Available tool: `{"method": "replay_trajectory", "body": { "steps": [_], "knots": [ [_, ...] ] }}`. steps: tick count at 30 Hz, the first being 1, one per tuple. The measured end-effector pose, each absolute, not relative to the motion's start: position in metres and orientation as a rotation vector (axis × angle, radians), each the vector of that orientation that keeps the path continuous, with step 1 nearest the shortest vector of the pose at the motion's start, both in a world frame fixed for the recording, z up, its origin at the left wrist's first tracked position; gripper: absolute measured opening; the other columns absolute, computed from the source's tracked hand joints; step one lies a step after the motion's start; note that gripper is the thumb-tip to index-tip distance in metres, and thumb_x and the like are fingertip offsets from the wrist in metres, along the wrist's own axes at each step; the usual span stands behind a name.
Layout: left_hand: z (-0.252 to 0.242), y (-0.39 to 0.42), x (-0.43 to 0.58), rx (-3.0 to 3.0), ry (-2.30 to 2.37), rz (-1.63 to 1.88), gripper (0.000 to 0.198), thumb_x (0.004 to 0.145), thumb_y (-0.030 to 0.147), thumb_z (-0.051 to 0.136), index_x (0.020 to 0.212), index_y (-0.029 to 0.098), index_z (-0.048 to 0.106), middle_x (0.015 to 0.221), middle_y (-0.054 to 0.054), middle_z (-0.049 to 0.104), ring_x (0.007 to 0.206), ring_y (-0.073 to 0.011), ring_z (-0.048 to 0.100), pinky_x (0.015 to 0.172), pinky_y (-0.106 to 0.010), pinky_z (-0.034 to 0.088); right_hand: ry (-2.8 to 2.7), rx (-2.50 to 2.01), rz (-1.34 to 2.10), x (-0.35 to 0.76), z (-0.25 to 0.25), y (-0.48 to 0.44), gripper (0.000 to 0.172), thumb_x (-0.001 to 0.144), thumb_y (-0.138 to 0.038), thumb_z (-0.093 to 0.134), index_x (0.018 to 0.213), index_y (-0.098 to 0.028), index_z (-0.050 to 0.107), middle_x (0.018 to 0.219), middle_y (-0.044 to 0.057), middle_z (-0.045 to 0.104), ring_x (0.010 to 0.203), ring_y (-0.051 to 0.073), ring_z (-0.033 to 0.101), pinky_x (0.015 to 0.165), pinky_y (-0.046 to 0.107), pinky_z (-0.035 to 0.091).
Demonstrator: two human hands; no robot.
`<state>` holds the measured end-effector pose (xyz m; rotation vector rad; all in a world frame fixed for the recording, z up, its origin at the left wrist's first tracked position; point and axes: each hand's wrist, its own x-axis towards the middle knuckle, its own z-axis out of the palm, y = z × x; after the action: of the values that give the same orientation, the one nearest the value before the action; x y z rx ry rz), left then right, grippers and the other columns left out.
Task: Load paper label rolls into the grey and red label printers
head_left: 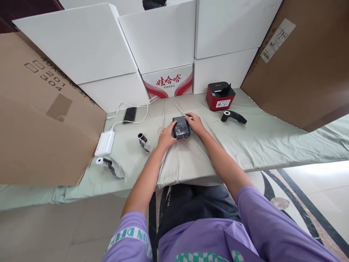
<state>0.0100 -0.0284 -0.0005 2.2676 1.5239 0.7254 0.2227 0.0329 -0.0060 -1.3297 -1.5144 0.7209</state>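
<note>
A small dark grey device [180, 129], box-shaped with a glossy top, rests on the pale green cloth [191, 160] in front of me. My left hand [165, 137] grips its left side with fingers curled round it. My right hand [195, 123] holds its right and far edge, fingers bent over the top. Both forearms reach forward from purple sleeves.
A red and black printer [219, 95] and a black curved part [233, 116] lie to the right. On the left are a black phone [129, 115], a white power bank [105, 143] with cable, and two small rolls [142, 139] [105, 162]. White boxes [160, 40] and cardboard [40, 112] wall the space.
</note>
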Motion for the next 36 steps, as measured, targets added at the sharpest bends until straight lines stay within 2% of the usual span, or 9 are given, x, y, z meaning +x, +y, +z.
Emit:
{"method": "replay_trajectory", "body": {
  "steps": [5,11,18,20,24,28,31,33,36],
  "knots": [
    [0.001,-0.029,0.01,2.253,1.501,0.74,0.102,0.08,0.05,0.089,0.168,0.031,0.041,0.166,-0.009,0.056,0.152,-0.0336,0.055,0.13,-0.047,0.036,-1.452,-1.464,0.448,0.244,0.015,0.032,0.03,0.09,-0.031,0.056,0.108,-0.017,0.077,0.115,0.014,0.08,0.088,0.026,0.067,0.102,0.048,0.055],
    [0.002,-0.029,0.011,2.257,1.493,0.744,0.101,0.079,0.051,0.089,0.166,0.029,0.043,0.162,-0.01,0.06,0.151,-0.035,0.056,0.128,-0.047,0.038,-1.221,-1.749,-0.021,0.318,0.059,0.003,0.028,0.089,-0.027,0.061,0.11,-0.018,0.077,0.127,0.02,0.073,0.13,0.043,0.052,0.112,0.07,0.036],
    [-0.001,-0.027,0.011,2.239,1.525,0.741,0.11,0.078,0.055,0.088,0.171,0.027,0.035,0.163,-0.012,0.059,0.146,-0.0354,0.061,0.127,-0.047,0.038,-1.199,-1.627,-0.019,0.383,0.029,-0.025,0.02,0.083,-0.029,0.068,0.102,-0.024,0.072,0.119,0.017,0.068,0.147,0.053,0.04,0.113,0.093,0.018],
    [-0.001,-0.027,0.011,2.237,1.537,0.734,0.115,0.078,0.057,0.088,0.173,0.027,0.03,0.165,-0.013,0.056,0.146,-0.0359,0.061,0.127,-0.048,0.038,-1.285,-1.58,0.05,0.391,0.019,-0.023,0.012,0.082,-0.029,0.07,0.093,-0.024,0.067,0.108,0.015,0.069,0.145,0.053,0.045,0.112,0.095,0.018],
    [-0.001,-0.025,0.013,2.242,1.527,0.72,0.121,0.077,0.059,0.088,0.174,0.025,0.024,0.163,-0.015,0.058,0.148,-0.037,0.059,0.127,-0.05,0.038,-1.373,-1.59,0.2,0.382,0.027,-0.016,0.01,0.083,-0.029,0.068,0.089,-0.024,0.063,0.097,0.011,0.072,0.128,0.047,0.064,0.113,0.087,0.031],
    [-0.001,-0.023,0.016,2.241,1.501,0.734,0.122,0.076,0.058,0.089,0.174,0.026,0.024,0.166,-0.015,0.055,0.15,-0.0377,0.056,0.127,-0.052,0.037,-1.536,-1.46,0.229,0.304,0.067,-0.011,0.024,0.083,-0.026,0.068,0.107,-0.022,0.067,0.11,0.011,0.078,0.104,0.032,0.073,0.102,0.055,0.056],
    [-0.003,-0.024,0.015,2.231,1.5,0.732,0.11,0.078,0.059,0.086,0.169,0.024,0.036,0.16,-0.016,0.061,0.15,-0.04,0.055,0.128,-0.055,0.036,-1.789,-1.226,0.385,0.204,0.096,-0.006,0.03,0.089,-0.03,0.067,0.118,-0.023,0.067,0.113,0.008,0.08,0.103,0.026,0.073,0.093,0.039,0.058],
    [-0.004,-0.024,0.013,2.211,1.481,0.706,0.095,0.086,0.058,0.079,0.165,0.02,0.044,0.155,-0.018,0.064,0.148,-0.0406,0.057,0.129,-0.054,0.036,-2.017,-1.171,0.442,0.137,0.108,-0.005,0.031,0.091,-0.028,0.065,0.121,-0.023,0.067,0.114,0.007,0.08,0.106,0.027,0.073,0.095,0.039,0.055],
    [-0.006,-0.022,0.009,2.173,1.426,0.729,0.092,0.096,0.054,0.065,0.172,0.015,0.031,0.16,-0.021,0.058,0.146,-0.038,0.058,0.129,-0.049,0.038,-2.303,-1.247,0.497,0.062,0.106,-0.006,0.027,0.091,-0.021,0.063,0.117,-0.021,0.069,0.113,0.01,0.081,0.106,0.031,0.071,0.099,0.044,0.052]
  ]
}}
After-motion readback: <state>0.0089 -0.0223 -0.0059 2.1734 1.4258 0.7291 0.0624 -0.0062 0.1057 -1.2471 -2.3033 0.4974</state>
